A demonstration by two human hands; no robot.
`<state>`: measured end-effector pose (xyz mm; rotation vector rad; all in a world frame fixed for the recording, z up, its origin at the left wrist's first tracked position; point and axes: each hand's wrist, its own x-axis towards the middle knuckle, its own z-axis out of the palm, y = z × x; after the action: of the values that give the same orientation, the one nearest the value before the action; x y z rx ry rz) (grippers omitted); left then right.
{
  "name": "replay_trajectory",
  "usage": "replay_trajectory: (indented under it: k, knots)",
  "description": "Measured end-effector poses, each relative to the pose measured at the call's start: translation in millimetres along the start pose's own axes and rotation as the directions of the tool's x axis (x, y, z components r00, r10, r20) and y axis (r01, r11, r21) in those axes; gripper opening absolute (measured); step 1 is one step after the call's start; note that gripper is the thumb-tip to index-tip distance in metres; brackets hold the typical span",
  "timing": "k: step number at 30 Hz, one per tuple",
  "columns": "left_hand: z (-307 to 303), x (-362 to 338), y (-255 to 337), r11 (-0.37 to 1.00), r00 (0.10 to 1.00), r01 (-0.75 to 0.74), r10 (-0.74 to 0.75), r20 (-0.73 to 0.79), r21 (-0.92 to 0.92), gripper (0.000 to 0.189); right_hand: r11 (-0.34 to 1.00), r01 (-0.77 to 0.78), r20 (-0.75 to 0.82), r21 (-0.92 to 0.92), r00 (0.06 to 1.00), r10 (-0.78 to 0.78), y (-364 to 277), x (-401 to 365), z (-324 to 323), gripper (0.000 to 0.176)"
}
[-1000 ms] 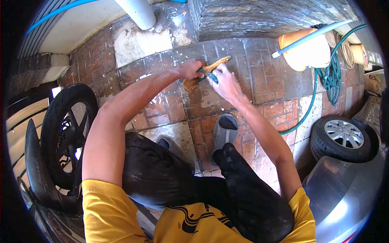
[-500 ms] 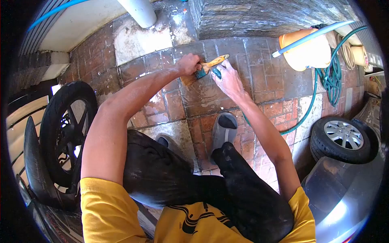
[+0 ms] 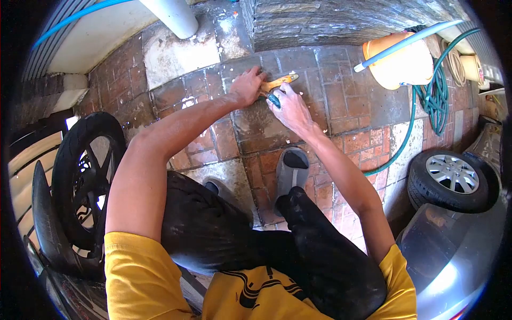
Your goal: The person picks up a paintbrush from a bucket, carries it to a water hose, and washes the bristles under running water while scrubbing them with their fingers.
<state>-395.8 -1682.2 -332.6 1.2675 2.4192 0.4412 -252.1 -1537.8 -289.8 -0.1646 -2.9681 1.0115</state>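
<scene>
I squat over a wet red brick floor (image 3: 352,144). Both hands meet on a brush (image 3: 276,83) with a yellow wooden handle and a teal part, pressed low against the bricks. My left hand (image 3: 244,88) covers the brush's head end, fingers closed over it. My right hand (image 3: 288,108) grips the teal part just below the yellow handle, which sticks out to the upper right. The bristles are hidden under my hands. My grey shoes (image 3: 292,166) stand just below the hands.
A motorcycle wheel (image 3: 85,176) stands at the left. A car wheel (image 3: 453,181) and silver car body (image 3: 453,256) are at the right. A green hose (image 3: 426,106) coils beside an orange bucket (image 3: 397,61). A stone wall (image 3: 341,21) and white pipe (image 3: 173,16) lie ahead.
Both hands and the brush have slid up and left across the bricks, away from me. The grip on the brush is the same.
</scene>
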Motion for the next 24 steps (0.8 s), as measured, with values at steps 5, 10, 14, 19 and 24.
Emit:
replay_trajectory:
  k: [5, 10, 14, 19, 24]
  knots:
    - [4, 19, -13, 0.996, 0.999, -0.029, 0.031, 0.024, -0.085, 0.035, 1.0, -0.025, -0.002, 0.001, 1.0, 0.025, 8, 1, -3, 0.029]
    - [3, 25, -19, 0.994, 0.999, 0.006, -0.001, 0.045, -0.11, 0.03, 1.0, -0.016, -0.035, 0.023, 0.999, 0.016, 17, 3, -7, 0.029]
    - [25, 27, -31, 0.953, 0.999, 0.044, -0.048, -0.003, -0.3, 0.028, 0.997, -0.009, -0.08, 0.078, 0.997, 0.016, 19, 3, -6, 0.026]
    - [12, 3, -3, 0.997, 0.99, -0.048, 0.038, -0.136, -0.068, 0.046, 0.997, -0.063, -0.03, 0.032, 0.997, 0.064, 19, -2, -7, 0.027]
    - [15, 14, -20, 0.979, 0.993, -0.119, 0.118, -0.017, -0.167, 0.055, 0.999, -0.038, -0.014, -0.02, 0.999, 0.038, 16, -8, -2, 0.028]
